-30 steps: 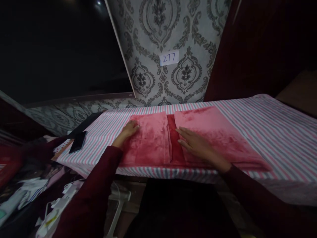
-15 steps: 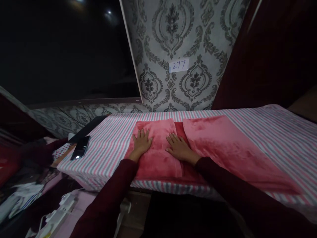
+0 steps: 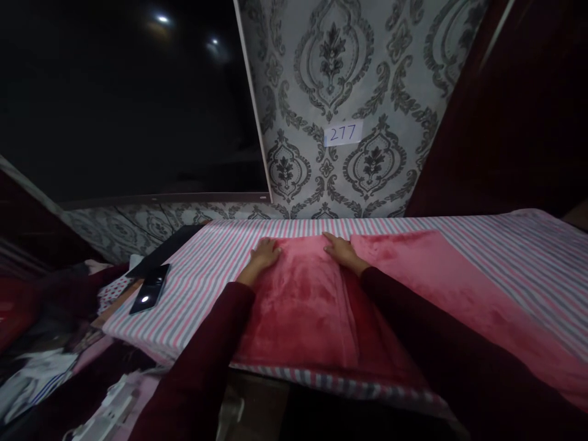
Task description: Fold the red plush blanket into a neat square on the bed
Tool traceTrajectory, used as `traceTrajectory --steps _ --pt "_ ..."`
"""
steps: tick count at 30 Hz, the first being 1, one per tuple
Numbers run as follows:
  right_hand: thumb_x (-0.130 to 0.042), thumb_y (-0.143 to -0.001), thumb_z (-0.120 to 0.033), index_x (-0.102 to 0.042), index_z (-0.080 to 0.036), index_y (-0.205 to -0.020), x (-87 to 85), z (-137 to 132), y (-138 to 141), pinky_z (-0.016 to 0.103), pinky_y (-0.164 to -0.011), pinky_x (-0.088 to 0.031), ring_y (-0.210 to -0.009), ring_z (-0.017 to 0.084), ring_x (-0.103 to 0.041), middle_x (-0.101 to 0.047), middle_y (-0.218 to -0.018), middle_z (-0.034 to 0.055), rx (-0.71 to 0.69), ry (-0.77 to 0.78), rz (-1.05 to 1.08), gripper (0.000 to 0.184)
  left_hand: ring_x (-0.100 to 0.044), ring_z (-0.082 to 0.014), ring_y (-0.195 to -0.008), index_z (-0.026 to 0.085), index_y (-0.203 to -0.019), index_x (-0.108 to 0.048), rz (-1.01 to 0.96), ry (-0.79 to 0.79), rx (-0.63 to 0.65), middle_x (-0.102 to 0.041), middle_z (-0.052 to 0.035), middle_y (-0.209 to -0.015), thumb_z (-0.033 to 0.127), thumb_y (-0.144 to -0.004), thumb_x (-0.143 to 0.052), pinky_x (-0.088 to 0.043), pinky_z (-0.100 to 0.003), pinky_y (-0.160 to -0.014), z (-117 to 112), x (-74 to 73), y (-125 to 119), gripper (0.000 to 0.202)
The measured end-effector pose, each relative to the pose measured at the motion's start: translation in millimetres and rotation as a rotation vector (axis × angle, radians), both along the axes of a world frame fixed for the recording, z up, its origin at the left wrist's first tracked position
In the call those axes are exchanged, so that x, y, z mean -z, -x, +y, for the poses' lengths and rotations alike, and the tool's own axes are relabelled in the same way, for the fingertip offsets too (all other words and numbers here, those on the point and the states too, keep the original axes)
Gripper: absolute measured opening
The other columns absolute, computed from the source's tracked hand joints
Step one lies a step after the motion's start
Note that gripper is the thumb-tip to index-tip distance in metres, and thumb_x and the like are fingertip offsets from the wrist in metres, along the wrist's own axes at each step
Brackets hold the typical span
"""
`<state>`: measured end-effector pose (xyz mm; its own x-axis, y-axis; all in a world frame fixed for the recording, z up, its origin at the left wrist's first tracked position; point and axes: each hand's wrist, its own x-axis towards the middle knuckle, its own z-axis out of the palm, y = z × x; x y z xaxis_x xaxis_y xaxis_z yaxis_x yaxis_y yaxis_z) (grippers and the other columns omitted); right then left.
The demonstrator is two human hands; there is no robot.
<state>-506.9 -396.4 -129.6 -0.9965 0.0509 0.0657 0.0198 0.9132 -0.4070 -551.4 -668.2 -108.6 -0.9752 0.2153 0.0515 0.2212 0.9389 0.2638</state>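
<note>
A plush pink-red blanket [image 3: 307,300] lies partly folded, with a left flap, a darker red strip and a wider right flap [image 3: 441,282]. My left hand [image 3: 265,252] rests on the far left corner of the left flap, palm down, thumb held apart. At that flap's far right corner, my right hand [image 3: 340,250] lies with its fingers stretched toward the wall and its thumb apart. Both hands look open on the plush surface, though some left fingertips are hard to make out. Smooth streaks run along the pile between my arms.
Beneath the blanket is a striped cloth [image 3: 197,275] over a table. A phone [image 3: 150,288] lies on its left end. Behind stand a large dark screen [image 3: 138,110] and a patterned wall with a paper marked 277 [image 3: 343,133]. A white power strip [image 3: 108,407] sits low at left.
Both hands have slid away from me, from the middle of the left flap to its far edge. The flap's pile now shows streaks, and the view has shifted slightly.
</note>
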Motion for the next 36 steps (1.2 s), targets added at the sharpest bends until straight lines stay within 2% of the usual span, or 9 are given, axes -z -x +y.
traceTrajectory --steps 3,8,11,14,18,22,25,31,36 --pt "-0.042 -0.097 -0.013 -0.059 -0.016 -0.149 7.8 2 -3 0.029 -0.107 -0.048 -0.129 0.022 -0.063 -0.066 -0.143 0.0112 0.0 -0.025 0.019 0.055 -0.028 -0.0341 -0.159 0.025 -0.154 -0.05 -0.074 0.063 -0.024 -0.037 -0.0133 -0.169 0.044 -0.101 -0.042 -0.032 -0.066 -0.121 13 6.4 0 0.056" --pt "-0.039 -0.091 -0.002 -0.065 -0.012 -0.141 3.7 10 -11 0.031 -0.107 -0.048 -0.127 0.023 -0.064 -0.069 -0.136 0.0151 0.022 -0.089 0.014 0.058 -0.021 -0.0314 -0.161 0.019 -0.161 -0.039 0.039 0.184 -0.029 -0.03 -0.0147 -0.172 0.038 -0.105 -0.028 -0.024 -0.066 -0.125 23 23.3 -15 0.06" --pt "-0.041 -0.095 -0.009 -0.068 -0.012 -0.136 -14.1 -2 -9 0.041 -0.107 -0.048 -0.131 0.032 -0.06 -0.066 -0.137 0.0221 0.028 -0.125 0.033 0.049 -0.025 -0.0313 -0.16 0.017 -0.161 -0.039 0.09 0.24 -0.015 -0.034 -0.0152 -0.17 0.039 -0.106 -0.025 -0.028 -0.063 -0.124 25 26.8 -21 0.061" --pt "-0.044 -0.104 -0.029 -0.052 -0.014 -0.152 -23.1 -27 -4 0.049 -0.117 -0.037 -0.149 0.035 -0.04 -0.045 -0.161 0.0211 -0.047 -0.175 0.165 0.052 -0.025 -0.032 -0.159 0.018 -0.163 -0.037 0.092 0.255 -0.014 -0.033 -0.0149 -0.171 0.044 -0.107 -0.025 -0.03 -0.063 -0.123 27 25.4 -22 0.062" --pt "-0.041 -0.105 -0.058 -0.043 -0.009 -0.157 2.3 -47 -6 0.056 -0.121 -0.029 -0.15 0.038 -0.036 -0.043 -0.161 0.0237 -0.09 -0.243 0.13 0.071 -0.022 -0.0323 -0.161 0.023 -0.164 -0.036 0.052 0.24 -0.021 -0.03 -0.013 -0.172 0.05 -0.107 -0.025 -0.03 -0.062 -0.123 29 25.7 -17 0.064" --pt "-0.037 -0.105 -0.063 -0.044 -0.004 -0.155 33.8 -41 -14 0.058 -0.122 -0.026 -0.15 0.04 -0.035 -0.042 -0.161 0.0261 -0.053 -0.273 0.136 0.077 -0.017 -0.0304 -0.162 0.025 -0.165 -0.032 0.002 0.197 -0.03 -0.025 -0.0099 -0.175 0.054 -0.106 -0.023 -0.029 -0.063 -0.124 27 30.2 -10 0.066" --pt "-0.035 -0.105 -0.063 -0.043 -0.005 -0.156 39.2 -35 -15 0.058 -0.123 -0.025 -0.151 0.039 -0.034 -0.041 -0.162 0.0258 -0.052 -0.255 0.141 0.077 -0.018 -0.0293 -0.162 0.026 -0.165 -0.033 0.007 0.167 -0.044 -0.025 -0.0078 -0.175 0.054 -0.105 -0.023 -0.031 -0.06 -0.124 25 34.1 -6 0.067" --pt "-0.04 -0.104 -0.064 -0.039 -0.005 -0.158 25.7 -36 -11 0.056 -0.126 -0.019 -0.155 0.038 -0.027 -0.035 -0.165 0.0256 -0.067 -0.208 0.061 0.079 -0.018 -0.0298 -0.162 0.024 -0.164 -0.035 0.011 0.12 -0.02 -0.027 -0.0084 -0.174 0.052 -0.105 -0.024 -0.029 -0.06 -0.124 23 33.5 -5 0.067" --pt "-0.046 -0.105 -0.056 -0.045 -0.011 -0.156 6.2 -23 -26 0.058 -0.124 -0.025 -0.156 0.038 -0.028 -0.038 -0.165 0.0213 -0.226 -0.156 -0.143 0.068 -0.01 -0.0272 -0.163 0.023 -0.167 -0.027 -0.158 0.132 0.029 -0.016 -0.0087 -0.176 0.052 -0.106 -0.025 -0.022 -0.058 -0.127 19 12.9 -3 0.068"
